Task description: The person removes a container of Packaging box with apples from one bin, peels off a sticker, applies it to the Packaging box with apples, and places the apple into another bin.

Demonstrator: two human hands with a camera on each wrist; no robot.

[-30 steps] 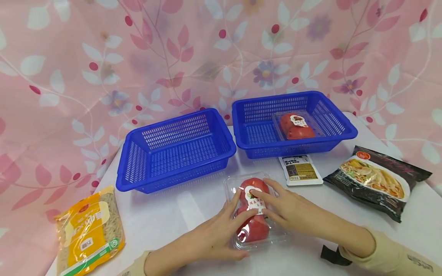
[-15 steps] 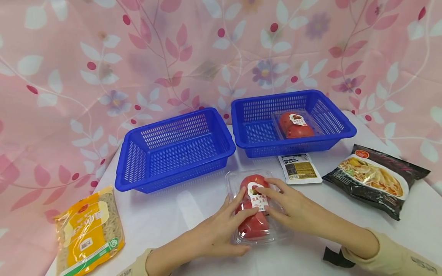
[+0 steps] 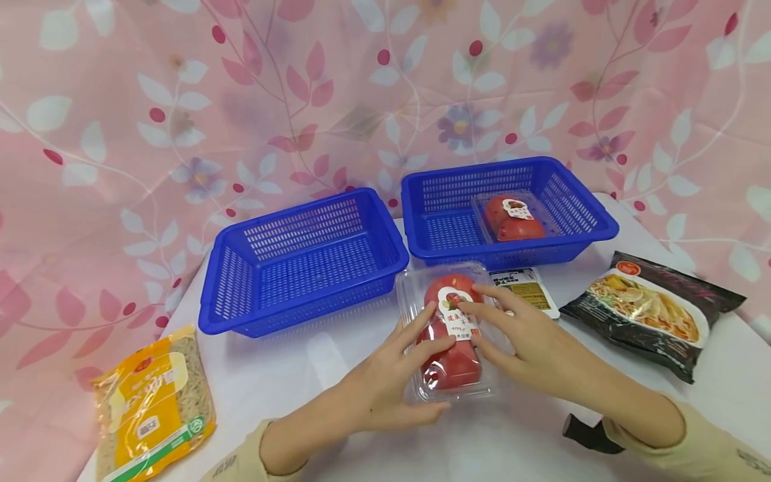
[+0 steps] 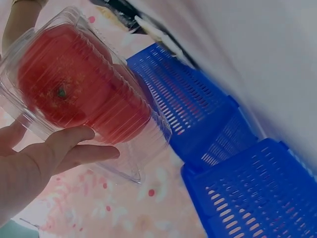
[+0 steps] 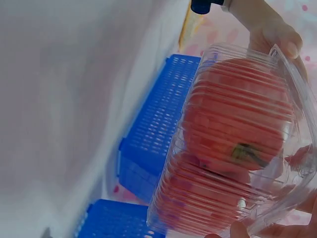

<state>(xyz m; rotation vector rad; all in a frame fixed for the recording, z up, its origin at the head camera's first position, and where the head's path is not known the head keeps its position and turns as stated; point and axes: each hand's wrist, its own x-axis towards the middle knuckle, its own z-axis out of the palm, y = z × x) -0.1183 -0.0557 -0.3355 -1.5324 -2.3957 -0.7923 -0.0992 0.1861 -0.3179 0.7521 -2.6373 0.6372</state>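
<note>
My left hand [image 3: 385, 378] and right hand [image 3: 533, 335] hold a clear plastic box of apples [image 3: 452, 368] between them, raised off the white table. Fingertips from both sides lie on its lid around the white label, which reads APPLE. From the left wrist, the box [image 4: 74, 94] shows red fruit through a ribbed wall, with the left thumb [image 4: 74, 134] against its side. In the right wrist view the box [image 5: 233, 119] is tilted and its ribbed base shows; most of the right hand is hidden there. A similar box of apples [image 3: 515, 227] lies inside the right blue basket [image 3: 506, 254].
Another blue basket [image 3: 313, 318] stands behind the hands to the left. A small flat packet [image 3: 530, 294], partly hidden, lies before the right basket. At right is a black noodle bag [image 3: 650, 311]; at left, an orange bag [image 3: 153, 405]. A black strap [image 3: 590, 435] sits by the right cuff.
Both hands have lifted the box of apples from the table and carried it forward and slightly right. It covers part of the small packet now. The baskets and bags have stayed put.
</note>
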